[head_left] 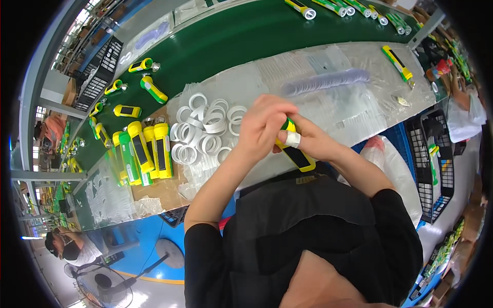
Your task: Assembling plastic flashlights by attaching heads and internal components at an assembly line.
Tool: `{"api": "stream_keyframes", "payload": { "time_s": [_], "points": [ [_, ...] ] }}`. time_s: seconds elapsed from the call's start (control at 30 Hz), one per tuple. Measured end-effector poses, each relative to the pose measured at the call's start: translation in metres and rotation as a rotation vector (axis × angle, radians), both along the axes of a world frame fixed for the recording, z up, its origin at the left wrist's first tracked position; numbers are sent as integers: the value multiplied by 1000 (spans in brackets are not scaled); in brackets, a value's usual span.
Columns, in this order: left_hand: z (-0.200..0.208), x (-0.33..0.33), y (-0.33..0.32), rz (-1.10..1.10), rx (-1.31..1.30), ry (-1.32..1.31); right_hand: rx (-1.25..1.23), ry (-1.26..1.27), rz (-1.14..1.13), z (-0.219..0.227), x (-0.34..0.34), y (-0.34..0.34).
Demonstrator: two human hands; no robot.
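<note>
Black sleeves (308, 226) fill the lower view, and both forearms rise from them to meet above the near edge of the desk (267, 169). Left hand (264, 126) curls over the head end of a yellow and green plastic torch with a black panel (297, 156), its grip closed around that end, probably to steady it. Right hand (313, 141), with a white bandage on one finger (292, 138), closes on the torch body from the other side, so the torch sits slanted between the two hands, held clear of the desk. Just left of the hands lies a loose heap of white plastic rings (203, 131), within easy reach. Further left, a row of yellow and green torches (146, 151) stands side by side on brown cardboard (159, 190). Beyond the hands a long stack of clear discs (328, 81) rests on plastic sheeting. Farthest off, the green conveyor belt (241, 36) carries more torches
</note>
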State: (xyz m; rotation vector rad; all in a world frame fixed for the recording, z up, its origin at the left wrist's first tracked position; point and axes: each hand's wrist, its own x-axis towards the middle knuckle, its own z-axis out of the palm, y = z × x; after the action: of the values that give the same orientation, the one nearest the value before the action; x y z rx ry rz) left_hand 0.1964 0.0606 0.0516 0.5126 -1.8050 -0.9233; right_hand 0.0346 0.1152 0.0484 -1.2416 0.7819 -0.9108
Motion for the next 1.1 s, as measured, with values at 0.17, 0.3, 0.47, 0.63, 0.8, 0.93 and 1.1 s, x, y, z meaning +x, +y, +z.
{"api": "stream_keyframes", "payload": {
  "time_s": [0.17,0.3,0.47,0.63,0.8,0.93,1.1],
  "points": [
    [-5,-15,7,-58,-274,-132,49,-178,-172,-14,-1,4],
    [-16,-35,-7,14,-48,-61,130,-280,-313,-9,-20,3],
    [-59,-48,-72,308,-217,-672,39,-263,-338,-5,-42,2],
    [-71,-39,-90,196,-193,-608,35,-250,-339,-8,-48,5],
    [-16,-26,-51,146,5,-384,67,-244,-314,-5,-46,3],
    [3,-12,-10,21,-200,-275,11,-194,-212,-2,-34,1],
    [0,7,13,149,-390,-284,34,-197,-107,9,-16,4]
  ]
}}
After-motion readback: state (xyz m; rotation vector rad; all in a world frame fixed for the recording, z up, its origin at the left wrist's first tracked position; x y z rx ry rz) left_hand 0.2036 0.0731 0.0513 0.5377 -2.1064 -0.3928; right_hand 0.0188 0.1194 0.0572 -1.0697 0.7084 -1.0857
